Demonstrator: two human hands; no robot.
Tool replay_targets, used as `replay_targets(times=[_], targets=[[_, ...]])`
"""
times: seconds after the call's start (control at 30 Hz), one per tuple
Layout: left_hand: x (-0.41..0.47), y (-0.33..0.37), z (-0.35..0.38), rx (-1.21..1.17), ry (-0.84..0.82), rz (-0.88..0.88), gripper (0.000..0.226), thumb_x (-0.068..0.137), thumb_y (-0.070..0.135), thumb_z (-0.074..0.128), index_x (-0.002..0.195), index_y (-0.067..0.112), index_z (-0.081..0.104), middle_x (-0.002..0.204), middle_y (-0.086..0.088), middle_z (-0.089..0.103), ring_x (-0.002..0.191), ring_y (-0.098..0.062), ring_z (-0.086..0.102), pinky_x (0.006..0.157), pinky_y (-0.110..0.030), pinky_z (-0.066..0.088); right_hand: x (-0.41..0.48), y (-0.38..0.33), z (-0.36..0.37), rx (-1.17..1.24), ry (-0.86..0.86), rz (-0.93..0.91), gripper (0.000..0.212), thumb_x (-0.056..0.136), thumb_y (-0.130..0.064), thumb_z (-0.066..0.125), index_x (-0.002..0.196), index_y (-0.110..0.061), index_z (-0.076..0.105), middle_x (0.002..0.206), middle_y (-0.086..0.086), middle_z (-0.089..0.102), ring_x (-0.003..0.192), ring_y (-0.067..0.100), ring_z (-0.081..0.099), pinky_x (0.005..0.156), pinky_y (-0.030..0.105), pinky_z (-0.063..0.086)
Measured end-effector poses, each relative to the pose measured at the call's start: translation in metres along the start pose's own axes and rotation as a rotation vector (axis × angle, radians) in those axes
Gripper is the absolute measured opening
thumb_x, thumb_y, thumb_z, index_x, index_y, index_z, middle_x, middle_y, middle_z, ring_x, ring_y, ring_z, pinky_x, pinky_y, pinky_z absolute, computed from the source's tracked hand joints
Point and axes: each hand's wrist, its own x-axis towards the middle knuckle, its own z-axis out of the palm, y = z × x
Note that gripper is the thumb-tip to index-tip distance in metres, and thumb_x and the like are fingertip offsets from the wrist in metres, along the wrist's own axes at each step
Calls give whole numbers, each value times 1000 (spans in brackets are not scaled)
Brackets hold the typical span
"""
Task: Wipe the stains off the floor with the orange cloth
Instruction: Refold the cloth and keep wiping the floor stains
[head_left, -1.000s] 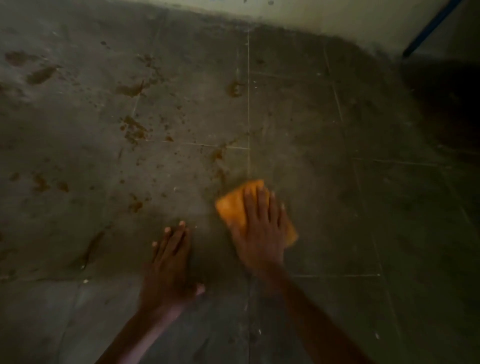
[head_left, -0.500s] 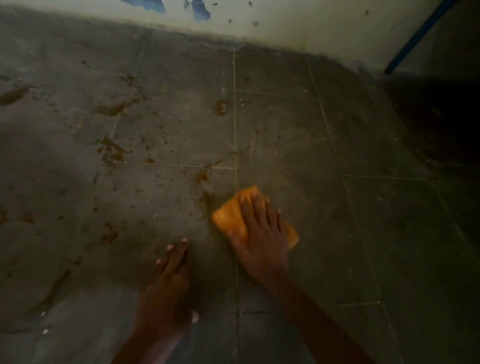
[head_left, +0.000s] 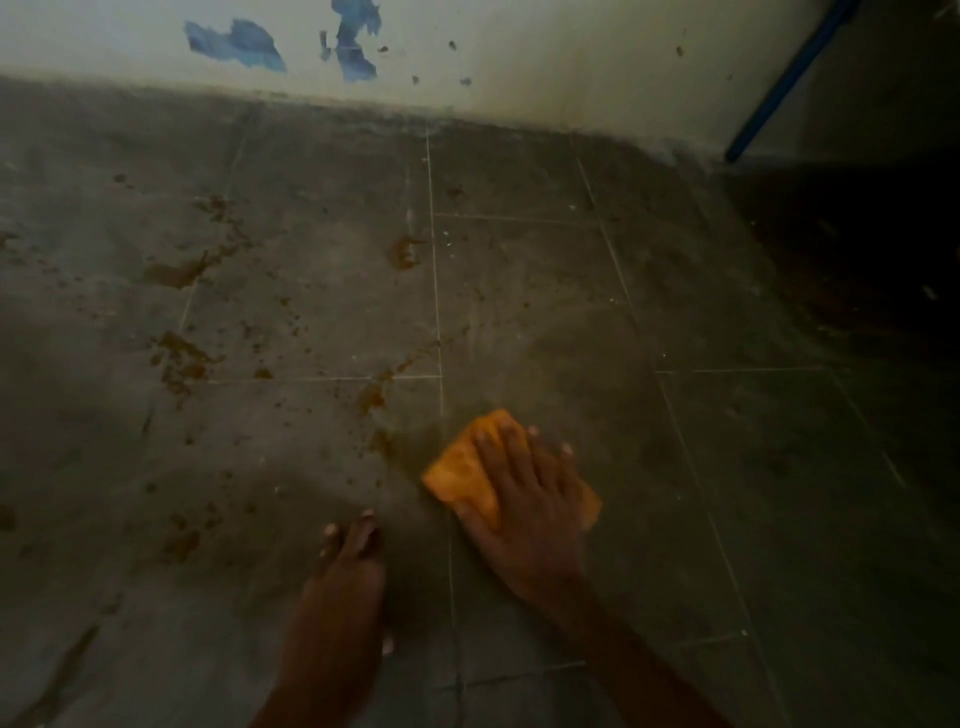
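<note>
The right hand (head_left: 524, 499) lies flat, fingers spread, pressing the orange cloth (head_left: 462, 470) onto the grey tiled floor (head_left: 727, 467), just right of a brown smear. The left hand (head_left: 343, 587) rests open on the floor, holding nothing. Brown stains (head_left: 182, 358) spatter the tiles farther left
</note>
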Motion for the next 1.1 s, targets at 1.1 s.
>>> replay_targets(times=[1.1], targets=[[-86,-83,10,3,202,-100,91,60,65,75,138,30,44,143,5,43,131,-23,41,103,-39,43,8,-78,25,-100,-80,-357,72,91,-66,30,156,-35,23,166,-2,19,152,30,20,120,59,19]])
